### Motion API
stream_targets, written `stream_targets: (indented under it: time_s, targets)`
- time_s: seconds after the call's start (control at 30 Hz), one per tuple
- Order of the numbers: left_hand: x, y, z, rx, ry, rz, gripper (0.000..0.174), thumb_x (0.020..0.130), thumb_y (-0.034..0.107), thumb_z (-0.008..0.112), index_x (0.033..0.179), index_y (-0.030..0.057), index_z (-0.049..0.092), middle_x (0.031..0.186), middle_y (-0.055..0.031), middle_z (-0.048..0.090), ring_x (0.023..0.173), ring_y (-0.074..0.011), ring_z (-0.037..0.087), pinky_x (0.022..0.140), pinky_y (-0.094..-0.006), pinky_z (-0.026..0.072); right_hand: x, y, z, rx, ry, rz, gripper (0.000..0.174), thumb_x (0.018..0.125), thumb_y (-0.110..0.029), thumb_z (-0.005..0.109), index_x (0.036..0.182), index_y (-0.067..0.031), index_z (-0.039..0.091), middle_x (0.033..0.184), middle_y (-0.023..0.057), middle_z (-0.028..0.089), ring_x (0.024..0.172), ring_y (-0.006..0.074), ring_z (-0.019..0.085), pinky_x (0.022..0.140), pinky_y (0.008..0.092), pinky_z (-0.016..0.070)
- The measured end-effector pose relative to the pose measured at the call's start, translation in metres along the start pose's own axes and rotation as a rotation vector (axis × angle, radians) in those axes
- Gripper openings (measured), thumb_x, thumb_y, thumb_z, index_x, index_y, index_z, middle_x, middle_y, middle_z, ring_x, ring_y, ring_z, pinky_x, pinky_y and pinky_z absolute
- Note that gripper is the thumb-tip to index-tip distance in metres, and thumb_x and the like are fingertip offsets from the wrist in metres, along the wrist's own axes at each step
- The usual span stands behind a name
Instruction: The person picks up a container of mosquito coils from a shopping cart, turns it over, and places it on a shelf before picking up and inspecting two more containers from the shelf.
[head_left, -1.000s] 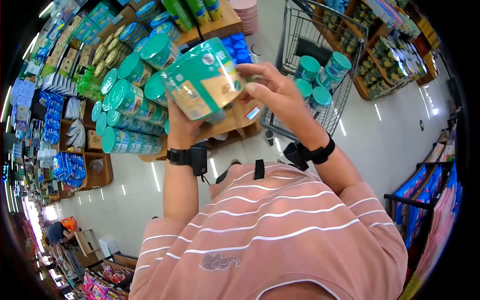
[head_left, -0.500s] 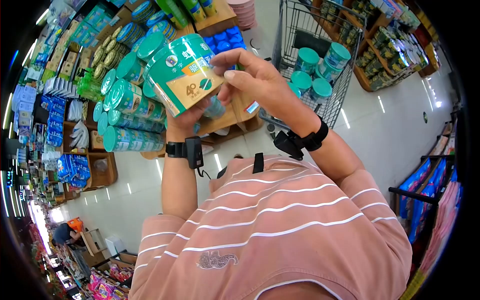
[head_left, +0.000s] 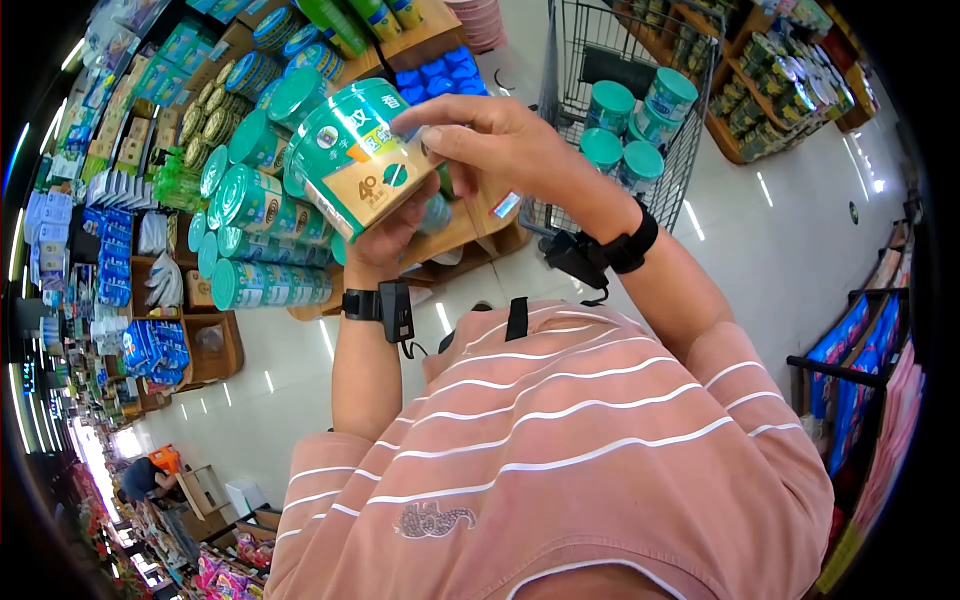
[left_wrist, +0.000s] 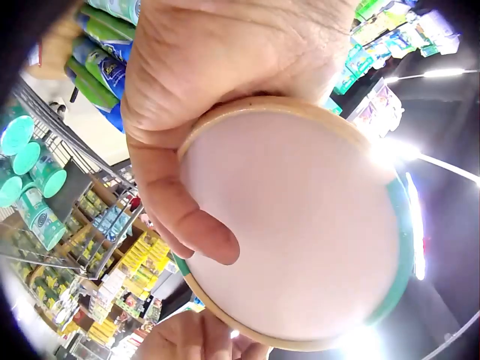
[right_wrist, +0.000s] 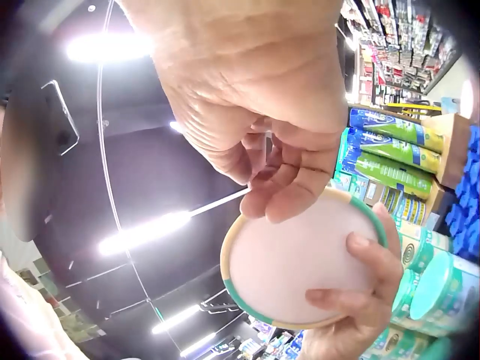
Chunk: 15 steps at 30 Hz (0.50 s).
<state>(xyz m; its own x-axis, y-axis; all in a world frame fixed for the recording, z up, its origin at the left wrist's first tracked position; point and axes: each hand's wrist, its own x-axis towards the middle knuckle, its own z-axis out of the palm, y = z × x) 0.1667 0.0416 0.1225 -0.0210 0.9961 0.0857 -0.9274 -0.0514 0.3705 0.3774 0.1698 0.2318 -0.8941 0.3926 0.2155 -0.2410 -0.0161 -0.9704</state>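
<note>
A round green canister [head_left: 350, 160] with a tan label printed "40" is tilted up in front of the display in the head view. My left hand [head_left: 388, 238] grips it from below, its fingers lying over the pale flat base [left_wrist: 296, 225] in the left wrist view. At the canister's right side is my right hand [head_left: 500, 140], its forefinger reaching to the label's upper edge and its thumb close by. In the right wrist view, the right hand's bent fingers [right_wrist: 289, 196] overlap the canister's rim.
Similar green canisters [head_left: 262, 205] are stacked on a wooden display behind the held one. A wire shopping cart [head_left: 690, 170] at the upper right carries several green canisters [head_left: 640, 165]. Blue packs [head_left: 440, 75] lie on the display; stocked shelves line both sides.
The canister has turned so its "40" label faces up toward the head camera, and it has shifted slightly left. My right hand has moved left along with it.
</note>
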Motion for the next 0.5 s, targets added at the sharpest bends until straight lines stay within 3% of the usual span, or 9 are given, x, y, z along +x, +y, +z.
stream_targets:
  time_s: [0.07, 0.17, 0.37, 0.5]
  targets:
    - [-0.004, -0.002, -0.001, 0.076, 0.050, 0.032, 0.062, 0.100, 0.040, 0.058, 0.144, -0.0003, 0.041, 0.138, -0.0224, 0.054, 0.124, -0.0457, 0.056, 0.086, -0.0420, 0.0632, 0.004, 0.001, -0.001, -0.021, -0.009, 0.019, 0.032, 0.101, -0.020, 0.054, 0.128, -0.0099, 0.068, 0.083, -0.0020, 0.058, 0.061, 0.0071, 0.059, 0.059, 0.0216, 0.0490]
    - [-0.003, -0.011, 0.012, 0.066, 0.209, 0.141, 0.064, 0.103, 0.043, 0.049, 0.146, -0.0020, 0.034, 0.135, -0.0275, 0.048, 0.120, -0.0411, 0.055, 0.066, -0.0300, 0.0619, 0.010, 0.002, -0.001, 0.008, -0.045, 0.004, 0.033, 0.101, -0.022, 0.054, 0.128, -0.0075, 0.067, 0.084, -0.0004, 0.058, 0.060, 0.0070, 0.059, 0.058, 0.0211, 0.0485]
    - [-0.015, -0.004, -0.001, 0.061, 0.148, 0.141, 0.065, 0.103, 0.044, 0.048, 0.148, 0.0009, 0.030, 0.140, -0.0307, 0.040, 0.129, -0.0447, 0.045, 0.067, -0.0316, 0.0618, 0.018, 0.004, 0.007, 0.112, -0.046, 0.043, 0.034, 0.101, -0.022, 0.055, 0.130, -0.0048, 0.062, 0.089, 0.0032, 0.060, 0.059, 0.0077, 0.059, 0.058, 0.0207, 0.0484]
    - [-0.013, 0.003, -0.009, 0.023, 0.144, 0.158, 0.065, 0.103, 0.044, 0.048, 0.148, 0.0015, 0.030, 0.140, -0.0298, 0.042, 0.126, -0.0447, 0.050, 0.071, -0.0340, 0.0624, 0.031, 0.012, 0.011, 0.170, -0.046, 0.083, 0.036, 0.101, -0.023, 0.055, 0.131, -0.0039, 0.059, 0.094, 0.0058, 0.061, 0.061, 0.0090, 0.061, 0.059, 0.0227, 0.0490]
